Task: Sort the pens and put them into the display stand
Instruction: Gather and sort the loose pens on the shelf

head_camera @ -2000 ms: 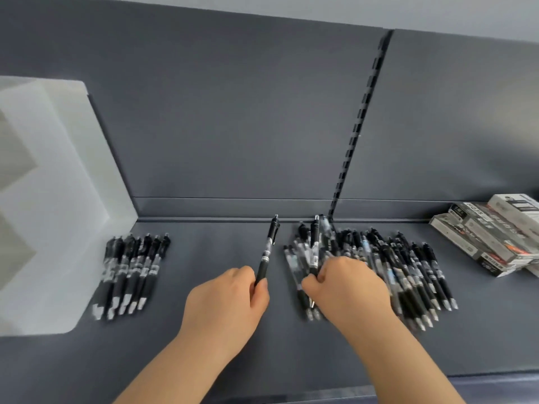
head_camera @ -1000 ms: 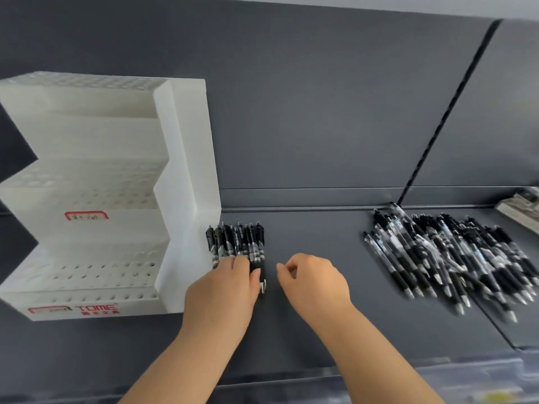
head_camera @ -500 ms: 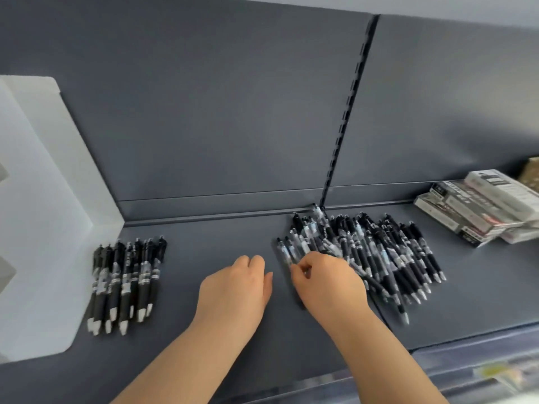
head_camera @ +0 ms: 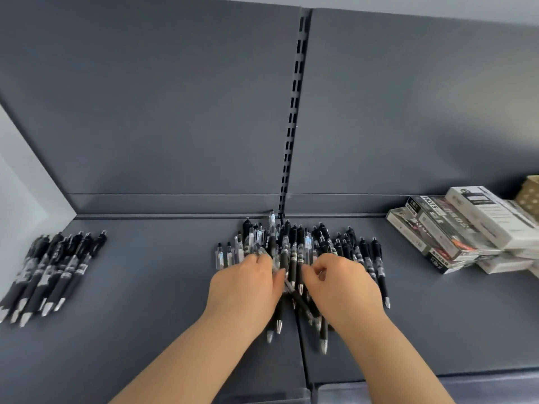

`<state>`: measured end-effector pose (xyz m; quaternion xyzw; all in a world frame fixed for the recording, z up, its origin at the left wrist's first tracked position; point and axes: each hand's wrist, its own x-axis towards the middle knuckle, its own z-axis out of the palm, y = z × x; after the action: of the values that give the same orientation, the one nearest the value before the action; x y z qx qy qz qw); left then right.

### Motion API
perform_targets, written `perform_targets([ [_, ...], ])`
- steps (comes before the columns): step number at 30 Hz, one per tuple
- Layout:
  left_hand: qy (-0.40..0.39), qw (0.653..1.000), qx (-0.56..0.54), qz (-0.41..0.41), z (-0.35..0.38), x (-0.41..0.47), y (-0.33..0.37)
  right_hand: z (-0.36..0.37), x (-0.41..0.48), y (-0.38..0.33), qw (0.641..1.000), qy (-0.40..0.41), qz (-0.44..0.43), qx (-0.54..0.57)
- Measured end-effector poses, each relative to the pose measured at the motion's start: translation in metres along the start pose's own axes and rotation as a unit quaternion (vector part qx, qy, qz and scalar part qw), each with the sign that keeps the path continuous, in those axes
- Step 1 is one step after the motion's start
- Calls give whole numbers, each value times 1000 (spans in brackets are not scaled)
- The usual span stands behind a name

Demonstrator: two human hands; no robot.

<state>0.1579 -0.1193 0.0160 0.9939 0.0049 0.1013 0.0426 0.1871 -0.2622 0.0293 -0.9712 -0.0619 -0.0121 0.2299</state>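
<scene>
A loose pile of black and clear click pens (head_camera: 294, 246) lies on the dark grey shelf (head_camera: 163, 301) near the back wall. Both hands are on the near side of the pile. My left hand (head_camera: 248, 287) rests on its left part with fingers laid over the pens. My right hand (head_camera: 341, 287) has curled fingers, and its thumb and forefinger pinch at a black pen (head_camera: 299, 275) in the middle. A sorted row of black pens (head_camera: 55, 269) lies at the far left. Only a white side wall of the display stand (head_camera: 17, 199) shows at the left edge.
Stacked white and black pen boxes (head_camera: 466, 228) sit at the right on the shelf. A slotted upright (head_camera: 293, 118) runs up the back panel behind the pile. The shelf's front edge (head_camera: 408, 377) is close below my forearms.
My left hand has moved right from the bare shelf onto the pile beside my right hand. The view has turned right, so the sorted row and stand sit further left.
</scene>
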Motion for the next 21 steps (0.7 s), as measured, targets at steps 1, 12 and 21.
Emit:
perform_targets([
  [1,-7,1000,8,-5,2,2,7,-2,1,7,1000,-1,-2,0],
  [12,-38,995,79,-55,8,13,45,-14,8,53,999,-10,-5,-52],
  [21,-87,992,28,-88,12,2,47,-6,16,49,991,-20,-38,-128],
])
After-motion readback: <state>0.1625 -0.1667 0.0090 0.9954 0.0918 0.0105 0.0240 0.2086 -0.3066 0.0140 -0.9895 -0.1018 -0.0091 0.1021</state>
